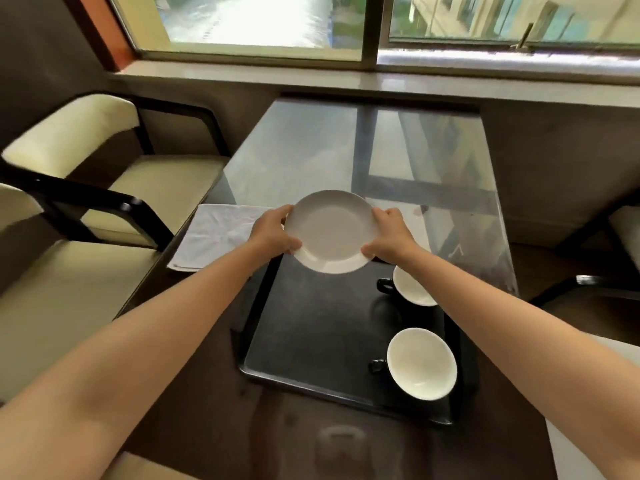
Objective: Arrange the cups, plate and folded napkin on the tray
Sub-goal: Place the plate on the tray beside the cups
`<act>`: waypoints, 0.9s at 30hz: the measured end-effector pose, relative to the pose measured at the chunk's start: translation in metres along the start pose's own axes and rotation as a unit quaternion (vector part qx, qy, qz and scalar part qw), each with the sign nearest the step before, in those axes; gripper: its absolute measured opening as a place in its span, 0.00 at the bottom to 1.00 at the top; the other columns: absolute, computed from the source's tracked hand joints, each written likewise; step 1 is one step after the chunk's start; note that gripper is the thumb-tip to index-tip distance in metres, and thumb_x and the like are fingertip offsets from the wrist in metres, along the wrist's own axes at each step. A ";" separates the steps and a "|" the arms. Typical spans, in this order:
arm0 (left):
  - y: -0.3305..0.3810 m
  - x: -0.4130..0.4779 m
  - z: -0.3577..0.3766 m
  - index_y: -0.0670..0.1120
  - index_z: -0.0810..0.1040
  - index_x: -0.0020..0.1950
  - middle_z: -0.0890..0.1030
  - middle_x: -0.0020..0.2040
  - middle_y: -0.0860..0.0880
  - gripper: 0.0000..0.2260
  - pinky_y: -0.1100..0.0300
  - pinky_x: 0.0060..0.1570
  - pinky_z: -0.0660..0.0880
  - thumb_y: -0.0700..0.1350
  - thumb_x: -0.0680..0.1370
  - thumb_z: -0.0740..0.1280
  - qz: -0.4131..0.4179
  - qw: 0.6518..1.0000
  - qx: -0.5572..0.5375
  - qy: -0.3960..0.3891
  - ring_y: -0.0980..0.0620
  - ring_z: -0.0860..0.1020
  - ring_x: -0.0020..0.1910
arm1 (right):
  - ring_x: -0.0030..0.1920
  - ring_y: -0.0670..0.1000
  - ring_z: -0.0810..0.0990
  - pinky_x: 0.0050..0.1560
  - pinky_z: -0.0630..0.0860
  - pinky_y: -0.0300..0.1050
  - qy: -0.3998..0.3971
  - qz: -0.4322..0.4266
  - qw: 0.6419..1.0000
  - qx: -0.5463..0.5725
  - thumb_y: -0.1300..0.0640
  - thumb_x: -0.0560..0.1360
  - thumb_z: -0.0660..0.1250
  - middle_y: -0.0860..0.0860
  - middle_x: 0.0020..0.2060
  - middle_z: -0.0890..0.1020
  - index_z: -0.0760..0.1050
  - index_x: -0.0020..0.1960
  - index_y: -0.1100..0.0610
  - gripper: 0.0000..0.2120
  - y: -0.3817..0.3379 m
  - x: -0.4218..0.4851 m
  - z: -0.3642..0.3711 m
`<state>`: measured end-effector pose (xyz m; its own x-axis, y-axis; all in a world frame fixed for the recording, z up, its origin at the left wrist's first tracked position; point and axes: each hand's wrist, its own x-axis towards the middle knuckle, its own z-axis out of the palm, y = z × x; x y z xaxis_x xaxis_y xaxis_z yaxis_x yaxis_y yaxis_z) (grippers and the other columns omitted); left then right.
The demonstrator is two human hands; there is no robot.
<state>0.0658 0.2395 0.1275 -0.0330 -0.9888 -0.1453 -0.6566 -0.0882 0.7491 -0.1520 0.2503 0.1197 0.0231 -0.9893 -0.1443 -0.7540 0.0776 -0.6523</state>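
Observation:
I hold a round white plate (334, 232) in the air above the far end of the black tray (311, 327). My left hand (272, 233) grips its left rim and my right hand (389, 233) grips its right rim. Two black cups with white insides stand on the tray's right side: one near the front (420, 363), one farther back (412, 287), partly hidden by my right forearm. A white napkin (221, 233) lies flat on the table, left of the tray, its right part behind my left hand.
The tray sits on a glass-topped table (398, 161) under a window. Cream chairs with dark frames (114, 188) stand to the left, and another chair (623, 237) shows at the right edge.

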 end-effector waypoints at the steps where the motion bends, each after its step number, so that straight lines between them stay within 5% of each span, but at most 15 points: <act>1: -0.006 -0.007 -0.001 0.47 0.71 0.67 0.77 0.52 0.47 0.32 0.61 0.34 0.77 0.35 0.64 0.72 -0.001 1.000 0.009 -0.004 0.44 0.78 0.49 | 0.59 0.57 0.69 0.53 0.69 0.39 -0.001 0.009 1.000 -0.007 0.66 0.64 0.69 0.59 0.61 0.64 0.64 0.67 0.58 0.32 -0.002 -0.008 0.007; 7: -0.048 -0.039 0.005 0.47 0.68 0.69 0.77 0.54 0.46 0.33 0.47 0.53 0.78 0.36 0.64 0.72 -0.019 0.998 0.032 -0.052 0.43 0.76 0.55 | 0.58 0.60 0.71 0.61 0.71 0.47 -0.005 0.059 0.998 -0.010 0.68 0.66 0.67 0.58 0.60 0.64 0.62 0.69 0.56 0.33 -0.009 -0.051 0.052; 20: -0.106 -0.058 0.018 0.51 0.64 0.67 0.71 0.56 0.45 0.31 0.57 0.44 0.69 0.38 0.66 0.69 0.017 0.980 0.122 -0.154 0.49 0.69 0.47 | 0.55 0.58 0.72 0.58 0.74 0.50 -0.007 0.170 0.985 -0.011 0.68 0.66 0.64 0.57 0.59 0.65 0.64 0.64 0.58 0.28 -0.010 -0.108 0.113; 27: -0.111 -0.054 0.021 0.49 0.63 0.69 0.71 0.58 0.43 0.32 0.57 0.47 0.70 0.38 0.67 0.68 0.024 0.971 0.136 -0.195 0.43 0.73 0.55 | 0.54 0.57 0.72 0.58 0.75 0.52 0.013 0.202 0.979 -0.009 0.68 0.67 0.64 0.56 0.60 0.65 0.65 0.63 0.57 0.25 -0.011 -0.113 0.125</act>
<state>0.1250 0.3048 0.0384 -0.3166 -0.8659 -0.3872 -0.8203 0.0449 0.5701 -0.0647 0.3766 0.0500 -0.2960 -0.8810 -0.3692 -0.7092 0.4616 -0.5329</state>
